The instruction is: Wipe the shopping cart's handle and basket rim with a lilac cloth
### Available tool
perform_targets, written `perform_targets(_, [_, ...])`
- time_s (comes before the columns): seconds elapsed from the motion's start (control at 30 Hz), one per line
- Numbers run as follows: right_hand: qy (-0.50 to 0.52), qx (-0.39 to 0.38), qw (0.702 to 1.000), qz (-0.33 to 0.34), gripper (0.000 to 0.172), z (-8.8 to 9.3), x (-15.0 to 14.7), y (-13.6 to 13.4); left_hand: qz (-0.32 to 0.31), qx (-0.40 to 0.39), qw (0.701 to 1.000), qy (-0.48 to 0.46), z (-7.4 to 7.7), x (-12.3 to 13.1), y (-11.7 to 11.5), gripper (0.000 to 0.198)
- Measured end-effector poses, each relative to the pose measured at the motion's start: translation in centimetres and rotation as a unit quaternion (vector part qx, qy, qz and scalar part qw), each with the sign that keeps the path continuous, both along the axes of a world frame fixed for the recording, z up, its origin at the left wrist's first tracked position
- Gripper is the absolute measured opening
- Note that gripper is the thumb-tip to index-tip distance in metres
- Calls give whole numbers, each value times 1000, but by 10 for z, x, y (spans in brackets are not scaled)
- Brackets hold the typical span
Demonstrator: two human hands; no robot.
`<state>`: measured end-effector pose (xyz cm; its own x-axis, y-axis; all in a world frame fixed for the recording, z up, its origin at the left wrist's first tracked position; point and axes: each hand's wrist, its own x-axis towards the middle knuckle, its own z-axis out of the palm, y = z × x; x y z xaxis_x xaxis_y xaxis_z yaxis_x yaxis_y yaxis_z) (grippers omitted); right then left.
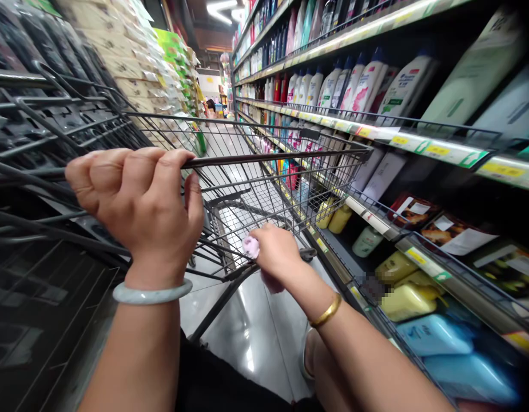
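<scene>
My left hand (139, 200) is wrapped over the top rear bar of a black wire shopping cart (290, 154), with a pale jade bangle on that wrist. My right hand (275, 252) reaches lower down at the back of the cart. Its fingers are closed on a small pale pink cloth (251, 246) that presses against the cart's lower frame. A gold bangle sits on my right wrist. The cart's basket holds nothing that I can see.
Shelves on the right (440, 151) carry white bottles above and yellow and blue refill packs (436, 335) below. Dark wire racks (41, 131) crowd the left. A shiny aisle floor (255, 332) runs ahead, with a person far down it.
</scene>
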<state>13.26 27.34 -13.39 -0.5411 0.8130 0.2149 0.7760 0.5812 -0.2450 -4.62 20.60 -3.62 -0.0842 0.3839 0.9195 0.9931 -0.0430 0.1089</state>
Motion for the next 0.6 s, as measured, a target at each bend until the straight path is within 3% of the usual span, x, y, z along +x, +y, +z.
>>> perform_targets(0.1, [-63,-58,996,-22,17,-2,-5,0,28,22,999,21,-1,1,2,44])
perform_targets(0.3, [102,34,994,34,23,19,-16,-23,-31,11,999,-3,0,2,-1,41])
perform_targets(0.5, [-22,-32,999,26,15,1,-24,-15,12,-2,1000,17,0,0,-3,43])
perform_targets(0.6, [28,-16,999,37,16,4,-26,-21,7,0,1000,27,1,1,-4,44])
